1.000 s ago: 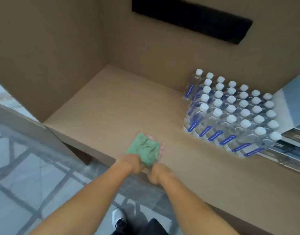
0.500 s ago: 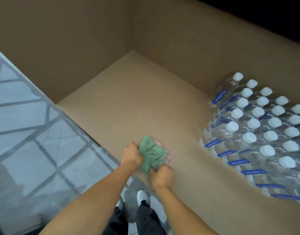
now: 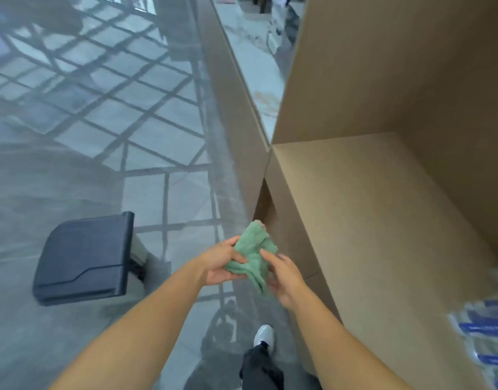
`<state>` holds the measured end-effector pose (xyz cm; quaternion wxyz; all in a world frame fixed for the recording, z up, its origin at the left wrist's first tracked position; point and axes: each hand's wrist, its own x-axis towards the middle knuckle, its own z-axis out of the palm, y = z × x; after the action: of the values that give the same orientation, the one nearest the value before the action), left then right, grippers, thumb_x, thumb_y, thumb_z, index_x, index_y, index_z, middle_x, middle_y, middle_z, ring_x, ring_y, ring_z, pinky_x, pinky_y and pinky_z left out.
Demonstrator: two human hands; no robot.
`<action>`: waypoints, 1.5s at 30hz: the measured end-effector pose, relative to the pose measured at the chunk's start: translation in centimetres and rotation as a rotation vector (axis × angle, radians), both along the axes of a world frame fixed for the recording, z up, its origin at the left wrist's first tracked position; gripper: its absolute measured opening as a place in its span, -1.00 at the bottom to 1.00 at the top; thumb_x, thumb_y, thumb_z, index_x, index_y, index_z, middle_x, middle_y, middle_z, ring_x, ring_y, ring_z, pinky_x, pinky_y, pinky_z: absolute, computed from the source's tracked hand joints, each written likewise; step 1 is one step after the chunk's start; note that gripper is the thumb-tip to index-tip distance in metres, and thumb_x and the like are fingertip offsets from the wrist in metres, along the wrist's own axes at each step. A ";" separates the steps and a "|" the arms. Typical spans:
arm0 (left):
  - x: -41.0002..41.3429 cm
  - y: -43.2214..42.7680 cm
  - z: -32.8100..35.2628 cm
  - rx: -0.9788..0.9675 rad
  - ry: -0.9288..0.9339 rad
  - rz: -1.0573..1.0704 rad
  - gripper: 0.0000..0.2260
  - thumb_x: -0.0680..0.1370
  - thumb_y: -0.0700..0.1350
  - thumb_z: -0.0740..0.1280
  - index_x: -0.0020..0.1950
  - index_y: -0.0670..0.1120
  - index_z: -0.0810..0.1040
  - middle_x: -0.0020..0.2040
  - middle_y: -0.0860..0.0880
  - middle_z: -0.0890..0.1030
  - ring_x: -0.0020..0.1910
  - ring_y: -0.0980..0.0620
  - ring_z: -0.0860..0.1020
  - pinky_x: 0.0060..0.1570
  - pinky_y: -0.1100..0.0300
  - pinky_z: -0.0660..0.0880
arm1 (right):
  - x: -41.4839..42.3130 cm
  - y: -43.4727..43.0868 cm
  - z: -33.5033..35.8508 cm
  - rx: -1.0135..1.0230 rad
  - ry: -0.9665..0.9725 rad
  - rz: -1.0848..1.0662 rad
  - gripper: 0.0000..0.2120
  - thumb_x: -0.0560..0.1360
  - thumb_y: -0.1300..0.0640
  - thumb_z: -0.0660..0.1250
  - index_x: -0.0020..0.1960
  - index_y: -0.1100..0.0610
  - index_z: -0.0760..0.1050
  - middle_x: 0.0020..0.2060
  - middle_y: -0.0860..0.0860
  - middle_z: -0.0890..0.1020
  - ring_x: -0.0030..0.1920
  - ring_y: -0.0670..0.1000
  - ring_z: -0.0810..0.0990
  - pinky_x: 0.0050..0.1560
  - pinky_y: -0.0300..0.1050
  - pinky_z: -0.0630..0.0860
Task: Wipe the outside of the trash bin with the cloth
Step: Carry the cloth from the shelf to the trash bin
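Green cloth: crumpled soft green cloth (image 3: 253, 256), bunched between both hands beside the tan counter edge (image 3: 295, 229)
Left hand (image 3: 222, 263): gripping the cloth's left side
Right hand (image 3: 284, 280): pinching its right folds
Bin: dark lidded plastic trash bin (image 3: 84, 258), standing on glossy tiled floor (image 3: 101, 122), well left of the hands
Bottles: blurred blue-labelled water bottles (image 3: 484, 342) on the counter

Even, cool daylight, moderately bright; glossy floor (image 3: 73, 114) left of the fingers (image 3: 266, 253) mirrors a bright window grid as glare. Motion blur throughout: the bottles (image 3: 484, 333) at the lower right edge, right of the fingers, are smeared, and the far top is soft. Wide-angle distortion bends straight edges near the frame borders; a soft shadow sits on the floor below the fingers.
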<state>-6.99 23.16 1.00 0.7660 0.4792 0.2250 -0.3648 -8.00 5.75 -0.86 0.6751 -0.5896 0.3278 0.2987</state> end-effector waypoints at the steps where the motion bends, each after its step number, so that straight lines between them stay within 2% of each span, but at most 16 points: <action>1: -2.2 3.7 -0.1 -0.033 0.010 0.077 -0.50 0.48 -0.48 0.18 0.30 -0.05 0.51 0.07 -0.17 0.69 0.00 -0.14 0.68 -0.11 0.02 0.61 | -1.0 3.0 0.0 0.096 0.030 0.068 -0.51 0.51 0.00 0.47 0.37 0.16 0.50 0.10 0.12 0.76 -0.06 0.09 0.76 -0.19 -0.08 0.65; 3: -7.5 10.9 -0.4 -0.067 0.016 0.204 -0.49 0.48 -0.47 0.22 0.33 -0.03 0.49 0.11 -0.16 0.68 0.04 -0.15 0.66 -0.07 0.00 0.59 | -3.9 9.6 -0.2 0.248 0.069 0.160 -0.67 0.56 0.06 0.41 0.26 0.20 0.61 0.05 0.14 0.78 -0.06 0.09 0.78 -0.18 -0.08 0.68; 5: -13.9 18.2 -0.5 -0.047 -0.011 0.291 -0.47 0.47 -0.47 0.23 0.34 -0.01 0.48 0.12 -0.14 0.67 0.05 -0.16 0.64 -0.05 -0.02 0.58 | -7.7 17.5 -0.2 0.304 0.084 0.246 -0.67 0.59 0.18 0.36 0.32 0.28 0.58 0.19 0.23 0.71 0.06 0.17 0.74 -0.12 -0.06 0.68; 8: -24.7 28.1 -0.9 0.008 -0.014 0.460 -0.42 0.45 -0.50 0.20 0.35 0.00 0.47 0.21 -0.17 0.62 0.14 -0.23 0.60 0.04 -0.11 0.57 | -14.6 28.8 0.1 0.236 0.079 0.438 -0.62 0.55 0.36 0.35 0.36 0.37 0.50 0.27 0.35 0.63 0.23 0.35 0.64 0.05 0.17 0.66; 10: -31.3 33.5 -1.4 0.014 0.025 0.567 -0.42 0.45 -0.50 0.20 0.33 0.02 0.49 0.21 -0.15 0.64 0.07 -0.19 0.64 -0.08 -0.04 0.61 | -19.1 34.9 0.6 0.156 0.050 0.558 -0.63 0.52 0.41 0.38 0.32 0.38 0.50 0.25 0.37 0.63 0.26 0.40 0.61 0.23 0.35 0.57; 12: -36.2 38.0 -2.0 0.024 0.066 0.635 -0.46 0.46 -0.47 0.24 0.30 0.04 0.51 0.21 -0.13 0.65 0.04 -0.17 0.65 -0.10 -0.01 0.60 | -22.4 39.9 0.8 0.124 0.037 0.651 -0.69 0.48 0.42 0.43 0.22 0.32 0.55 0.20 0.33 0.67 0.22 0.38 0.65 0.23 0.39 0.56; 16: -39.6 43.9 -4.1 0.136 0.132 0.764 -0.65 0.52 -0.34 0.31 0.26 -0.07 0.54 0.16 -0.18 0.67 0.14 -0.23 0.63 0.05 -0.10 0.59 | -24.9 47.2 -0.9 0.027 0.000 0.739 -0.67 0.43 0.40 0.48 0.17 0.23 0.57 0.12 0.25 0.71 0.14 0.31 0.70 0.16 0.33 0.63; 20: -37.9 48.7 -7.3 0.286 0.204 0.803 -0.83 0.55 -0.31 0.32 0.09 -0.13 0.59 -0.02 -0.17 0.73 -0.09 -0.13 0.71 -0.20 0.02 0.63 | -23.9 53.0 -4.5 -0.112 -0.021 0.792 -0.63 0.40 0.38 0.50 0.18 0.20 0.57 0.06 0.16 0.72 0.08 0.23 0.72 0.14 0.25 0.66; 25: -32.9 56.8 -10.0 0.470 0.286 0.598 -0.85 0.55 -0.32 0.30 0.00 -0.10 0.59 -0.10 -0.12 0.70 -0.21 -0.07 0.68 -0.32 0.08 0.60 | -22.0 60.3 -8.2 -0.261 -0.016 0.760 -0.62 0.44 0.33 0.49 0.23 0.19 0.55 0.09 0.12 0.70 0.09 0.16 0.70 0.11 0.13 0.67; 27: -30.4 60.1 -10.1 0.534 0.265 0.475 -0.86 0.54 -0.32 0.31 -0.01 -0.14 0.61 -0.09 -0.17 0.70 -0.13 -0.17 0.69 -0.18 -0.06 0.64 | -20.9 62.7 -8.3 -0.304 0.000 0.734 -0.61 0.45 0.33 0.49 0.24 0.18 0.54 0.10 0.11 0.69 0.03 0.10 0.68 -0.05 -0.01 0.66; 28: -29.0 61.7 -10.0 0.573 0.241 0.408 -0.87 0.53 -0.32 0.31 0.00 -0.16 0.61 -0.07 -0.20 0.70 -0.08 -0.22 0.68 -0.10 -0.09 0.62 | -19.9 63.9 -8.0 -0.343 -0.006 0.722 -0.62 0.45 0.32 0.49 0.24 0.18 0.54 0.11 0.11 0.68 0.05 0.10 0.68 -0.04 -0.02 0.65; 31: -24.6 65.6 -8.8 0.579 0.171 0.268 -0.86 0.52 -0.32 0.30 -0.02 -0.14 0.60 -0.02 -0.21 0.69 -0.02 -0.24 0.66 0.00 -0.16 0.60 | -17.0 67.2 -6.8 -0.476 -0.043 0.718 -0.64 0.45 0.27 0.49 0.22 0.17 0.55 0.13 0.11 0.69 0.15 0.15 0.66 0.20 0.08 0.60; 35: -19.6 70.0 -8.5 0.558 0.120 0.109 -0.85 0.54 -0.34 0.26 0.04 -0.18 0.56 0.02 -0.24 0.66 0.02 -0.27 0.65 0.01 -0.32 0.56 | -13.8 71.0 -5.4 -0.596 -0.058 0.621 -0.63 0.44 0.20 0.52 0.22 0.13 0.55 0.13 0.08 0.68 0.17 0.13 0.64 0.15 -0.04 0.55; 39: -14.8 74.0 -8.9 0.528 -0.008 -0.088 -0.87 0.55 -0.33 0.25 0.03 -0.19 0.55 0.03 -0.25 0.66 0.03 -0.27 0.65 0.04 -0.29 0.56 | -13.1 74.7 -5.9 -0.652 -0.029 0.374 -0.65 0.45 0.20 0.50 0.21 0.12 0.55 0.06 0.06 0.66 0.05 0.08 0.60 0.05 -0.11 0.49; 42: -12.9 77.3 -9.5 0.588 -0.122 -0.333 -0.85 0.54 -0.33 0.27 -0.07 -0.10 0.55 -0.04 -0.15 0.66 -0.09 -0.15 0.65 0.01 -0.15 0.60 | -15.4 79.0 -7.0 -0.643 0.041 0.100 -0.71 0.45 0.24 0.48 0.15 0.15 0.56 0.00 0.07 0.68 -0.02 0.06 0.57 -0.03 -0.14 0.48; 45: -12.1 80.1 -11.9 0.623 -0.248 -0.638 -0.89 0.53 -0.30 0.31 -0.04 -0.13 0.58 -0.05 -0.15 0.68 -0.05 -0.19 0.65 0.05 -0.15 0.58 | -19.5 83.9 -8.0 -0.606 0.139 -0.190 -0.70 0.46 0.28 0.46 0.17 0.16 0.54 0.01 0.08 0.70 0.06 0.13 0.65 0.03 -0.10 0.54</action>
<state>-19.05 103.25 -10.92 0.4562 0.7719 0.0718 -0.4370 -27.48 89.68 -8.90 0.4697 -0.7087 0.5008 0.1625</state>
